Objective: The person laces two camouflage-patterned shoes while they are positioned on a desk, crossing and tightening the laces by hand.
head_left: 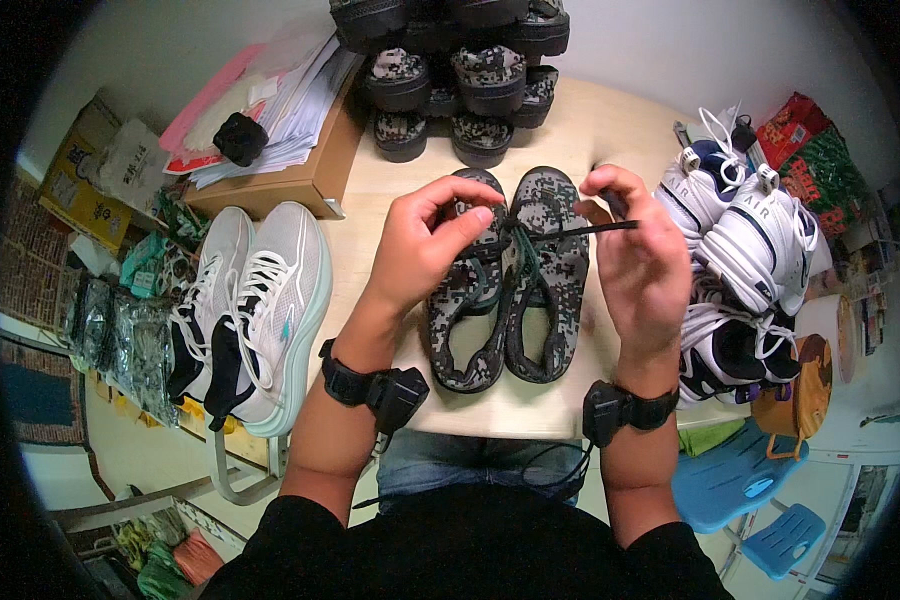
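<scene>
The wooden table [610, 125] carries camouflage shoes [510, 280], white sneakers [745, 235], a cardboard box [290, 175].

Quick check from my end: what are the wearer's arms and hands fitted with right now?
Both hands are bare, no gloves. The left hand and right hand each have a black strap at the wrist carrying a boxy black module, with a thin black cable trailing from the right one. Black sleeves end above the elbows.

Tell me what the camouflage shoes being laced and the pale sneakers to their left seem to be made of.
The grey camouflage-print low shoes look like matte woven canvas: dull printed cloth, soft folded collars, probably a dark rubber sole edge. Their dark flat lace, pinched by the right hand and left hand, looks like woven textile. The pale mint-and-white running sneakers seem fine mesh over thick, smooth foam soles, slightly glossy.
</scene>
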